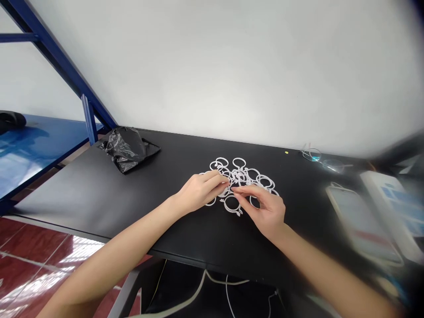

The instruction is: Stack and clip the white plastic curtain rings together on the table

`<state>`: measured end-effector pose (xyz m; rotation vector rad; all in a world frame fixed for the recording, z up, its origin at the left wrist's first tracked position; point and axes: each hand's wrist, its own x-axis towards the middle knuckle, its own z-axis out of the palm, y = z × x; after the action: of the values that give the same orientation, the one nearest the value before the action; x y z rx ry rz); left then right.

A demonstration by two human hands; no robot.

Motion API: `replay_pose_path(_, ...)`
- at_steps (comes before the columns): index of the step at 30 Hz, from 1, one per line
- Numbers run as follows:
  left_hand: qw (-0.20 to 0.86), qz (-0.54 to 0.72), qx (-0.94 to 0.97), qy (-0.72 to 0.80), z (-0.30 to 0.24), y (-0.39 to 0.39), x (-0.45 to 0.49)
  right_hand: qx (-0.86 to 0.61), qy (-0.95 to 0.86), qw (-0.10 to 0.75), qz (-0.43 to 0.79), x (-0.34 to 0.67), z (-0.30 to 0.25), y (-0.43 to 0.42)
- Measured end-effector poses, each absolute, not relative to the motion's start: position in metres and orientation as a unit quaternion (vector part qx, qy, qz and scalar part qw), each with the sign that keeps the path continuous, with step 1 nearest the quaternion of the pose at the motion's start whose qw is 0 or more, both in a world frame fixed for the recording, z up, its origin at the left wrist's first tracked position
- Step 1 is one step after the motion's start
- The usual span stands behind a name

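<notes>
Several white plastic rings lie in a loose pile on a black table. My left hand rests at the pile's left edge, fingers curled and pinched on a white ring. My right hand lies at the pile's near right side, thumb and fingers pinched together over the rings near the left hand's fingertips. What exactly sits between the right fingers is too small to make out.
A crumpled black plastic bag lies at the table's far left. Eyeglasses sit at the far right by the wall, a phone and a white box at the right. A blue metal frame stands left; cables hang below.
</notes>
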<state>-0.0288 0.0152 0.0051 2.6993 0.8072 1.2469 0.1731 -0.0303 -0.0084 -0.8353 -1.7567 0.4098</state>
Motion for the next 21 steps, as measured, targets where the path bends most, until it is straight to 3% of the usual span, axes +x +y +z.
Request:
replay_pose_path(6,0.08,0.413,0.864,0.276,0.0046,0.0148,-0.0285,-0.347,-0.756,0.533,0.151,0.1718,-0.004,-0.0294)
replay_pose_path(13,0.053,0.208,0.921,0.326,0.0081,0.0152,-0.0288,-0.397,-0.746,0.521,0.117,0.1749,-0.0049,-0.0233)
replay_pose_path(21,0.061,0.175,0.913,0.362,0.0004,0.0157,-0.027,-0.397,-0.747,0.522,0.109,0.1742,-0.0028,-0.0232)
